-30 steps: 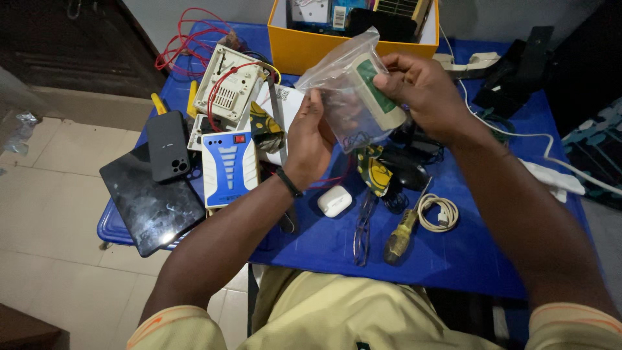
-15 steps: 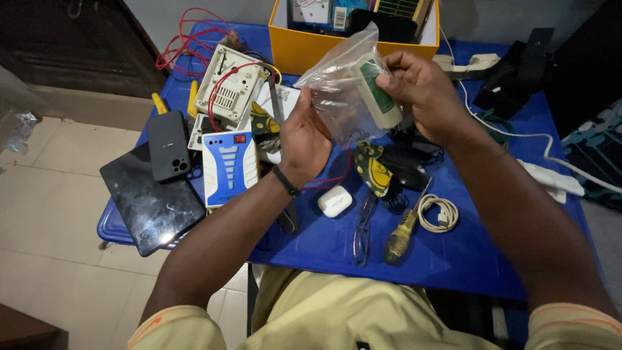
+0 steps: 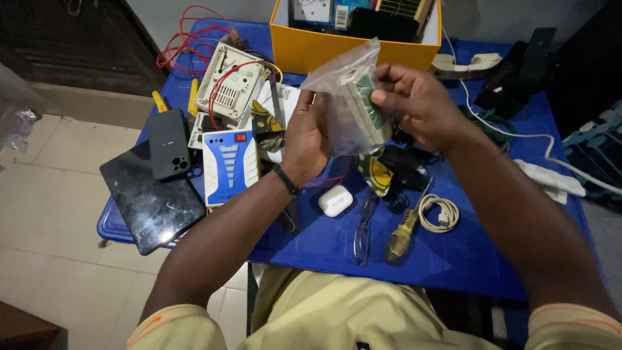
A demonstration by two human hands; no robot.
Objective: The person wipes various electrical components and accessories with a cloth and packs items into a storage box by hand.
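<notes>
Now turned edge-on since a second ago: cream-and-green block (image 3: 365,111) inside clear plastic bag (image 3: 343,84), pinched by right hand (image 3: 414,104) at 3 o'clock, left hand (image 3: 308,136) fingers closed on bag at 9 o'clock.

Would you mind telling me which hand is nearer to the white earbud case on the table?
Left. The left hand is up and left of the earbud case, its wrist close beside it. The right hand is higher and farther right, holding the plastic bag.
</notes>
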